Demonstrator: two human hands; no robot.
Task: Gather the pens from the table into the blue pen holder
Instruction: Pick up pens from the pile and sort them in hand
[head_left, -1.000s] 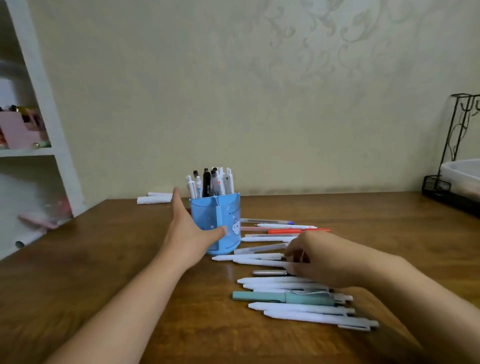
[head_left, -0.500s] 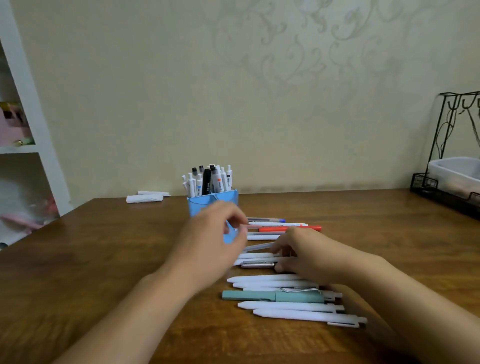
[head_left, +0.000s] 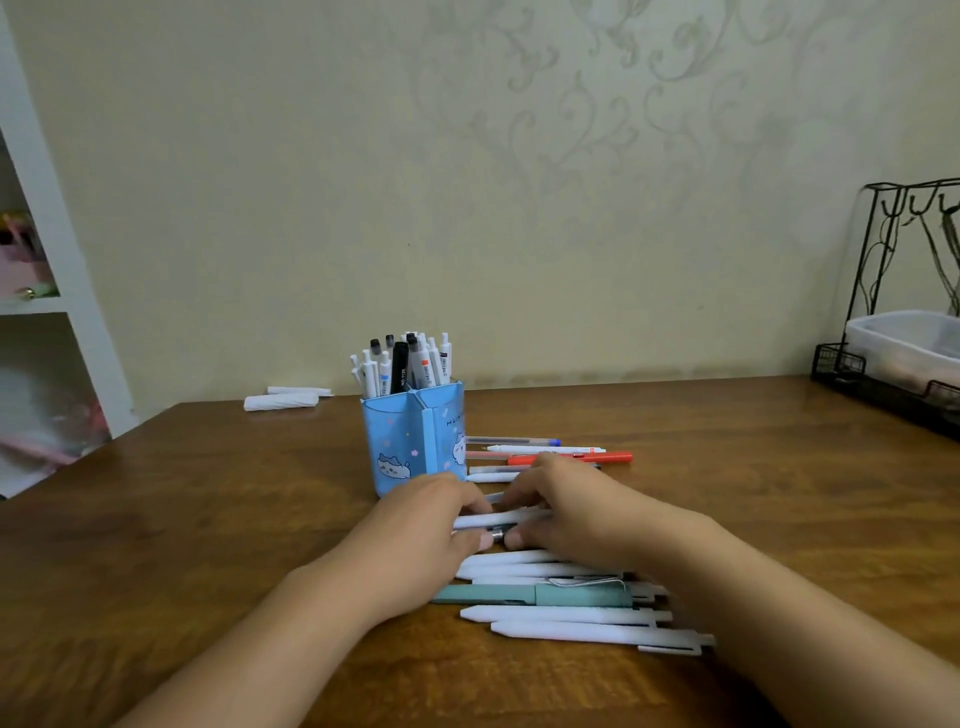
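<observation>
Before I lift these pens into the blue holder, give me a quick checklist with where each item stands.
1. Left hand on white pens: ok, fingers curled over them.
2. Right hand on the same bundle: ok.
3. Blue holder upright: ok.
4. Room in holder: cannot tell; it is crowded with pens.
5. Path to holder: ok, it stands just behind the hands.
6. All pens gathered: not ok; red pen, teal pen and others remain on the table.

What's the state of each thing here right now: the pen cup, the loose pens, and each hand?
Blue pen holder: upright, packed with pens standing on end.
Loose pens: lying flat on the table, side by side.
Red pen: lying flat behind the hands.
Left hand: fingers curled round a small bunch of pens.
Right hand: gripping the same bunch.
</observation>
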